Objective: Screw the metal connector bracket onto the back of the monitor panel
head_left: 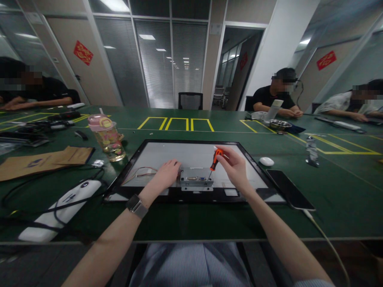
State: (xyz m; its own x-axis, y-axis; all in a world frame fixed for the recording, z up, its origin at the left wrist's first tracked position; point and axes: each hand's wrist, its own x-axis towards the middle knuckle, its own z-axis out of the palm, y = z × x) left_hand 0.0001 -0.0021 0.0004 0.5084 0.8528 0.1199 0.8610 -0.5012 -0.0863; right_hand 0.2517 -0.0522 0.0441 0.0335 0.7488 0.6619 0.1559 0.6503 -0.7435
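Note:
In the head view my right hand (235, 165) is closed around the orange and black handle of a screwdriver (215, 160). The screwdriver slants down, its tip at the right end of a grey metal bracket box (196, 182) with connector ports along its front. That box lies on the pale back of a flat display panel (203, 152) with a black frame. My left hand (167, 174), a watch (137, 206) on its wrist, rests on the panel at the box's left side, fingers stretched out. Thin wires (145, 170) lie left of it.
Left of the panel are a drink cup (111, 141), a brown paper envelope (44, 162) and a white power strip (64, 211) with black cables. To the right lie a phone (289, 189) on a charging cable and a white earbud case (266, 161). Other people sit across the table.

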